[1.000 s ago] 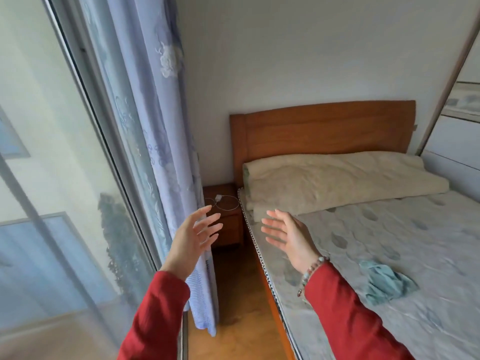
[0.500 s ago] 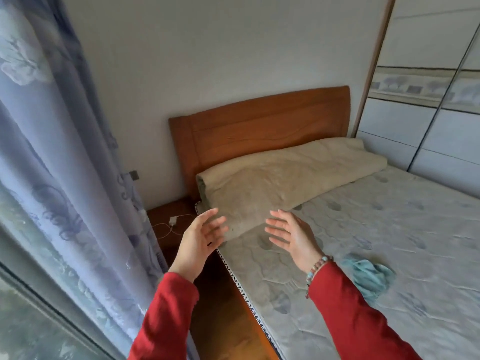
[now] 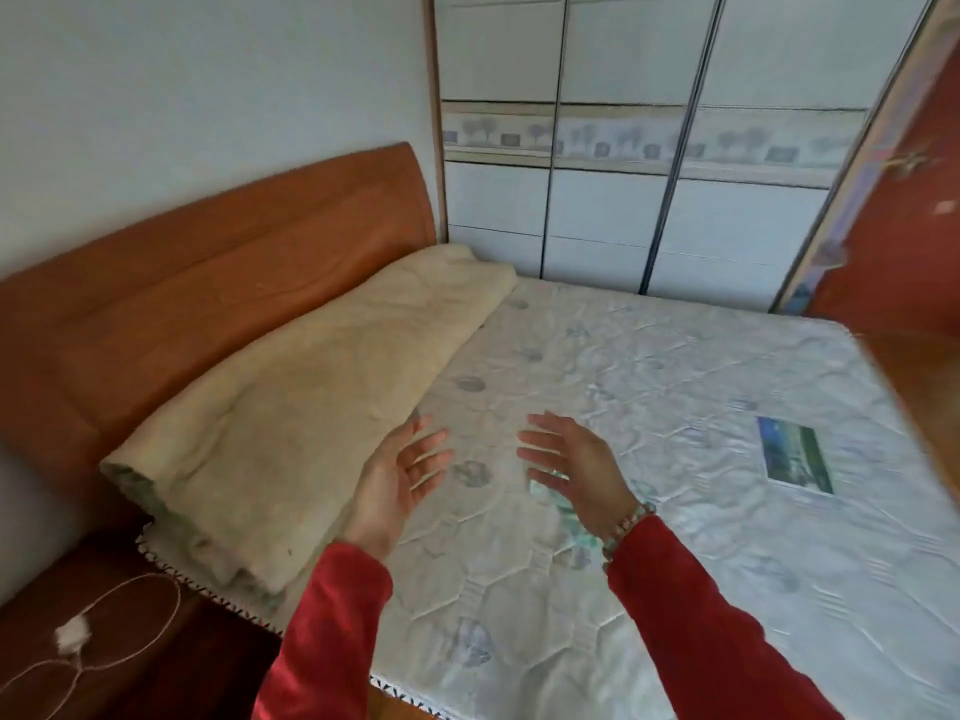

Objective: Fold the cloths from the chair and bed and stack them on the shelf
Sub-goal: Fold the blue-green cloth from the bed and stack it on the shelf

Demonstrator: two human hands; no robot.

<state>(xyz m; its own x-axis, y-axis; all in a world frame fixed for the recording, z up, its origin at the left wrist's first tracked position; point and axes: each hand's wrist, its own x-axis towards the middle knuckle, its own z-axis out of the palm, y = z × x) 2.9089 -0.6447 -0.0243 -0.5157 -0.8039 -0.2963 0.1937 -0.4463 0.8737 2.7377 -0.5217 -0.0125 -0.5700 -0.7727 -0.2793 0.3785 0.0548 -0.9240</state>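
I hold 2 hands above the bed (image 3: 649, 418), palms facing each other, neither touching anything. The left hand (image 3: 397, 488) is spread, fingers straight and pointing toward 1 o'clock. The right hand (image 3: 574, 467) is also spread, fingers straight and pointing toward 10 o'clock; a bead bracelet (image 3: 626, 527) circles its wrist. Both arms wear red sleeves.

The teal cloth (image 3: 563, 504) lies on the mattress directly beneath the right hand, mostly hidden by it; its shape is blurred. A folded beige blanket (image 3: 311, 407) lies along the wooden headboard (image 3: 208, 283) at 10 o'clock. A label (image 3: 795, 454) sits on the mattress at 3 o'clock. White wardrobe doors (image 3: 613, 200) stand at 12 o'clock. A nightstand (image 3: 130, 641) with a white cable (image 3: 78, 636) is at 8 o'clock.
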